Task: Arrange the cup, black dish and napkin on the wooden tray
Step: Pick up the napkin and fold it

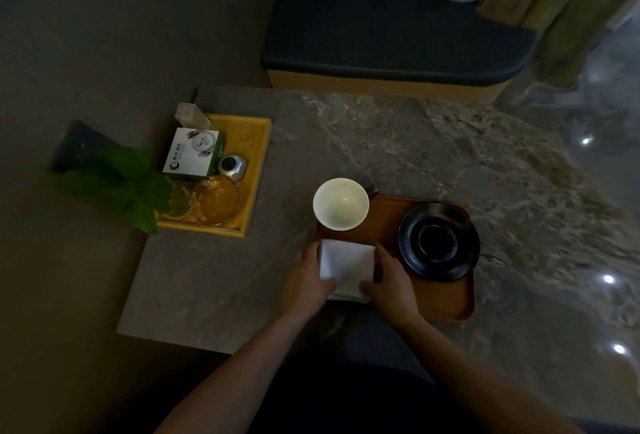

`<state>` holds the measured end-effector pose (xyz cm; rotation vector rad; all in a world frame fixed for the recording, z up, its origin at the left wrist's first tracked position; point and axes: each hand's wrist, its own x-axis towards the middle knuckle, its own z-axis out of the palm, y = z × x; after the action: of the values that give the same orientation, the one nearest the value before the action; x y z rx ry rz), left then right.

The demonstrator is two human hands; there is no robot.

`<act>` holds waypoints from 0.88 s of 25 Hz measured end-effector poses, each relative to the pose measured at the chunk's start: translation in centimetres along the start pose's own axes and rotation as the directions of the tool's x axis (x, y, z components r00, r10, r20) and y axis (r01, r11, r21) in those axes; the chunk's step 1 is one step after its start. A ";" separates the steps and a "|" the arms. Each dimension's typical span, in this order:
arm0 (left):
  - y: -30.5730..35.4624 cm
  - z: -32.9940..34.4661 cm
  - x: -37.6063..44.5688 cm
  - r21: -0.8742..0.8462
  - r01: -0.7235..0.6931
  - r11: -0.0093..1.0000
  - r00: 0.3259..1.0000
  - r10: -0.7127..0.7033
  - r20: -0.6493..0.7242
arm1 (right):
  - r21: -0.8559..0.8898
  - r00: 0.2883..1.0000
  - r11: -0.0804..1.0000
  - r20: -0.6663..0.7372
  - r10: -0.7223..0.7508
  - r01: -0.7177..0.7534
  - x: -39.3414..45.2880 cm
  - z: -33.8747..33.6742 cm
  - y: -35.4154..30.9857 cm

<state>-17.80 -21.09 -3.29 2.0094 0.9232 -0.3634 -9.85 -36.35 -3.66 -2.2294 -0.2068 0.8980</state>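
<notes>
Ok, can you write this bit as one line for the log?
step: placing napkin | left hand, right hand: on napkin | cup, black dish: on wooden tray

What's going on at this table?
A person is setting up a wooden tray. Both hands, left hand and right hand, hold a folded white napkin at the tray's near left end. A white cup stands at the far left corner, and a black dish sits on the right side.
</notes>
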 end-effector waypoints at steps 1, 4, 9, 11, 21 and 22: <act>0.1 0.3 -0.1 0.074 -0.024 0.997 0.999 0.026 -0.025 | -0.063 1.000 0.998 -0.002 -0.004 0.004 0.1 0.0 -0.1; 0.1 0.9 -0.3 0.226 -0.066 0.972 0.992 0.089 -0.092 | -0.137 1.000 0.990 0.000 -0.016 0.016 0.3 0.2 -0.1; 0.0 0.9 -0.3 0.274 -0.089 0.958 0.986 0.123 -0.110 | -0.200 0.999 0.979 0.020 -0.026 0.029 0.4 0.6 0.1; -0.3 0.8 -0.3 0.278 -0.108 0.955 0.985 0.141 -0.101 | -0.271 0.998 0.961 0.045 -0.047 0.057 0.3 0.7 0.2; -2.2 0.2 0.3 0.420 -0.156 0.894 0.979 0.198 -0.058 | -0.518 0.982 0.837 0.145 -0.121 0.179 1.2 -0.1 0.9; -2.5 0.1 0.4 0.433 -0.156 0.888 0.979 0.196 -0.051 | -0.526 0.982 0.831 0.154 -0.114 0.179 1.2 -0.1 1.0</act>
<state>-19.34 -20.16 -5.06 2.5129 0.7520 -0.3985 -9.00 -36.67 -4.96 -2.6237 -0.7618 0.9713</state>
